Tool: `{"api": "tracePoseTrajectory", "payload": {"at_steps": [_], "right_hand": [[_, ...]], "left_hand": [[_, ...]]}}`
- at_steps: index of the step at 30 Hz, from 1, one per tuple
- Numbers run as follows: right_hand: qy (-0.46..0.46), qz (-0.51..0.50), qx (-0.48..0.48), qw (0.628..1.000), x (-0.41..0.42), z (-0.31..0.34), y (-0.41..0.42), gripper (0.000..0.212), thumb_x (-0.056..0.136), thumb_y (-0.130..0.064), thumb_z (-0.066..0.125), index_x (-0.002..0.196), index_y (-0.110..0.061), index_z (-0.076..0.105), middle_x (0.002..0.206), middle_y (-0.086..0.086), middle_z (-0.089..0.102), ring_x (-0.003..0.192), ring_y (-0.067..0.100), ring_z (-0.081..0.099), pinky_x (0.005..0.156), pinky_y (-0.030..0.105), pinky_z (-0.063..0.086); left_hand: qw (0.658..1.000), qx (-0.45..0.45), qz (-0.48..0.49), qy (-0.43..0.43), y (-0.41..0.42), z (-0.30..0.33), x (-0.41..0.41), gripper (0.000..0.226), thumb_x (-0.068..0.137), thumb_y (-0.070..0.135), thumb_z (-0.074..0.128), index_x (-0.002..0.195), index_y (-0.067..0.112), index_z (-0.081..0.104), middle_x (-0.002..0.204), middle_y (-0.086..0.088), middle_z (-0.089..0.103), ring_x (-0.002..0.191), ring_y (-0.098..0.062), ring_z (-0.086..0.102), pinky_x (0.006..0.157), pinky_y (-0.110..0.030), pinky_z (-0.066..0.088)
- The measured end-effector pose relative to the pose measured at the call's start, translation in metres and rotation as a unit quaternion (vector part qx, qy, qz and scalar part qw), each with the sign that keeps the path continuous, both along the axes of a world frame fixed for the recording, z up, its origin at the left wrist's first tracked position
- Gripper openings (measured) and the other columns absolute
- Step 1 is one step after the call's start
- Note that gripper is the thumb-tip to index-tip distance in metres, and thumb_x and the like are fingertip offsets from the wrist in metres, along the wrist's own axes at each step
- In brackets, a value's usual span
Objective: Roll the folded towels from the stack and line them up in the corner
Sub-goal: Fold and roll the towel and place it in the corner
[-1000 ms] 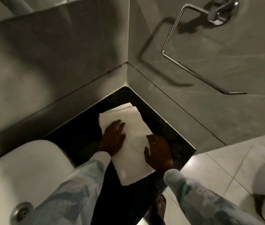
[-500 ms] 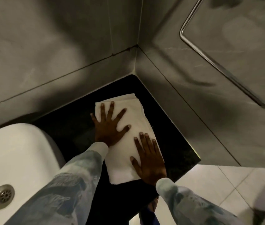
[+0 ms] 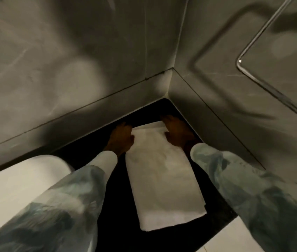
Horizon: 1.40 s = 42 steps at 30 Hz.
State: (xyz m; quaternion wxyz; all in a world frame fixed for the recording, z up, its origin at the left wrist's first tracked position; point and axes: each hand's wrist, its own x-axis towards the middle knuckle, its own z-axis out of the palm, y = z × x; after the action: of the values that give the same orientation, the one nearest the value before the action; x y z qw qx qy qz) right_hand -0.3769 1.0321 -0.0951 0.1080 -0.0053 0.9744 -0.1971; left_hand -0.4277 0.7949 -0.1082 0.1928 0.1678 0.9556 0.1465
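A white folded towel (image 3: 162,179) lies flat and lengthwise on the black counter (image 3: 115,206), its far end toward the wall corner. My left hand (image 3: 121,139) rests at the towel's far left corner, thumb on the cloth. At the far right corner sits my right hand (image 3: 176,131), with its fingers past the towel's far edge. Both hands are blurred, so I cannot tell whether either one grips the cloth. A second layer of towel shows along the right and near edges.
Grey tiled walls meet in a corner (image 3: 171,84) just beyond the towel. A white basin (image 3: 16,188) sits to the left on the counter. A chrome towel ring (image 3: 264,73) hangs on the right wall. Pale floor tiles (image 3: 225,239) lie beyond the counter's near edge.
Both hands slid from the towel's middle and near part up to its far end by the corner. The view moved closer and tilted downward.
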Motion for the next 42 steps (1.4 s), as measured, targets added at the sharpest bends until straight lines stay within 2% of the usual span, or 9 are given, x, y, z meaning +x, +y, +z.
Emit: {"api": "tracePoseTrajectory", "payload": {"at_steps": [6,10,16,23,30,34,37,40,42], "right_hand": [[-0.1,0.08,0.056,0.99,-0.044,0.006,0.01,0.061,0.084,-0.026,0.072,0.139,-0.015,0.049,0.143,0.013,0.048,0.132,0.032,0.044,0.11,0.043,0.036],[-0.109,0.051,-0.007,0.993,-0.054,0.015,0.017,0.047,0.069,-0.025,0.086,0.111,-0.013,0.068,0.113,0.007,0.065,0.103,0.025,0.061,0.092,0.038,0.052],[-0.079,0.053,-0.07,0.993,-0.057,0.017,0.031,0.022,0.067,-0.008,0.086,0.086,-0.006,0.074,0.084,0.003,0.063,0.079,0.017,0.059,0.074,0.031,0.049],[0.098,0.159,-0.019,0.982,-0.02,0.011,0.034,0.011,0.075,0.004,0.07,0.081,-0.005,0.074,0.089,0.015,0.072,0.085,0.034,0.067,0.076,0.033,0.05],[0.114,0.227,0.052,0.966,0.001,0.004,0.047,0.017,0.078,-0.018,0.07,0.088,-0.007,0.077,0.103,0.012,0.07,0.086,0.031,0.067,0.074,0.036,0.058],[0.033,0.093,-0.019,0.995,-0.009,0.014,0.035,0.026,0.083,-0.031,0.071,0.078,-0.005,0.076,0.09,0.01,0.07,0.078,0.026,0.065,0.071,0.035,0.055],[-0.003,0.043,-0.02,0.999,-0.024,0.014,0.027,0.022,0.078,-0.026,0.077,0.067,-0.008,0.071,0.079,0.012,0.071,0.075,0.028,0.065,0.075,0.042,0.056],[-0.048,0.018,-0.053,0.997,-0.033,0.018,0.02,0.019,0.072,-0.019,0.084,0.085,-0.009,0.075,0.089,0.013,0.074,0.086,0.029,0.068,0.086,0.041,0.056],[-0.08,0.035,-0.034,0.996,-0.037,0.021,0.02,0.031,0.074,-0.019,0.083,0.1,-0.006,0.075,0.103,0.015,0.072,0.096,0.031,0.066,0.092,0.038,0.052]], "left_hand": [[0.998,0.051,-0.011,-0.02,-0.012,0.004,-0.016,0.037,0.083,0.021,0.069,0.12,0.015,0.064,0.13,-0.012,0.058,0.121,-0.031,0.054,0.101,-0.037,0.046],[0.996,0.089,-0.022,0.0,-0.018,0.003,-0.014,0.033,0.084,0.021,0.068,0.115,0.011,0.068,0.126,-0.016,0.057,0.117,-0.033,0.055,0.1,-0.04,0.046],[0.994,0.098,-0.044,-0.015,-0.016,0.011,-0.017,0.03,0.085,0.02,0.065,0.115,0.014,0.068,0.125,-0.012,0.058,0.117,-0.03,0.055,0.102,-0.038,0.045],[0.987,0.121,-0.083,0.063,-0.021,0.014,-0.003,0.014,0.078,-0.001,0.06,0.085,0.006,0.069,0.096,-0.016,0.06,0.091,-0.034,0.059,0.079,-0.04,0.053],[0.957,0.041,-0.231,0.171,-0.031,0.015,0.021,0.045,0.09,0.037,0.031,0.108,0.012,0.063,0.116,-0.01,0.056,0.103,-0.026,0.053,0.086,-0.037,0.049],[0.978,0.052,-0.185,0.074,-0.032,0.022,0.018,0.046,0.09,0.035,0.039,0.098,0.004,0.071,0.108,-0.014,0.063,0.094,-0.031,0.062,0.082,-0.037,0.055],[0.995,0.063,-0.08,0.016,-0.016,0.028,0.004,0.023,0.086,0.024,0.061,0.087,0.005,0.073,0.101,-0.014,0.066,0.091,-0.031,0.065,0.081,-0.036,0.054],[0.998,0.056,-0.014,-0.039,-0.007,0.028,-0.01,0.005,0.075,0.011,0.072,0.078,0.008,0.072,0.096,-0.013,0.071,0.091,-0.029,0.067,0.083,-0.038,0.057],[0.995,0.069,0.004,-0.075,-0.004,0.026,-0.013,0.016,0.071,0.006,0.074,0.084,0.011,0.067,0.1,-0.014,0.068,0.094,-0.03,0.065,0.083,-0.038,0.056]]}}
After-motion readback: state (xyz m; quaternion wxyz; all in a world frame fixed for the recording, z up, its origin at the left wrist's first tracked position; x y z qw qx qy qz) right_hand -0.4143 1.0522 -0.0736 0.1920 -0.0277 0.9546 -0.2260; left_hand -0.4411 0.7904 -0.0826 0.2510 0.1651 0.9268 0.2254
